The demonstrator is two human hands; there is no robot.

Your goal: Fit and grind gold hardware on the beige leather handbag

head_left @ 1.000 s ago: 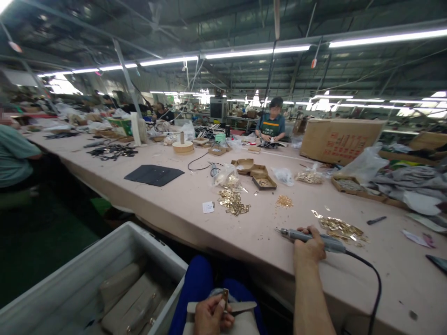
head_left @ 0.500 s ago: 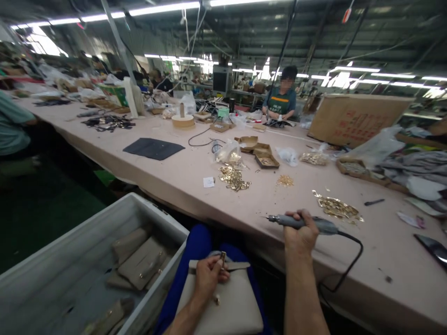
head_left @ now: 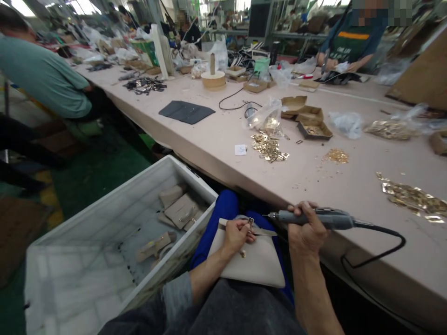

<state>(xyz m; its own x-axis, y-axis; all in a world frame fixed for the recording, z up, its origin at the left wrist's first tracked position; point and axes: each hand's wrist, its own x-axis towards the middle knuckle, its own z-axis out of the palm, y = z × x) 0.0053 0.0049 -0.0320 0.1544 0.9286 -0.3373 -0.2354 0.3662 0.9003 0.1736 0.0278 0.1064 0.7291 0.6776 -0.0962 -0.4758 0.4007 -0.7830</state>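
A beige bag (head_left: 258,265) lies across my lap, with a small gold clasp (head_left: 242,254) on its front. My left hand (head_left: 236,236) is at the bag's flap (head_left: 265,231), its fingers pinched on a small rectangular gold metal fitting (head_left: 251,222). My right hand (head_left: 308,223) is wrapped round a grey electric screwdriver (head_left: 331,218). The screwdriver lies level near the table's front edge, its thin bit pointing left toward the fitting but apart from it. A black cord runs from its back end.
A white bin (head_left: 104,204) with several beige pieces stands to my left. On the table (head_left: 216,144) lie gold fittings (head_left: 268,148), tiny gold parts (head_left: 337,156), gold frames (head_left: 412,197), an open box (head_left: 314,129) and a dark sheet (head_left: 186,111). Co-workers sit at left and across.
The view has tilted down, showing more of the bin and floor. My right hand has brought the screwdriver off the tabletop area, nearer the bag. My left hand keeps its pinch on the fitting.
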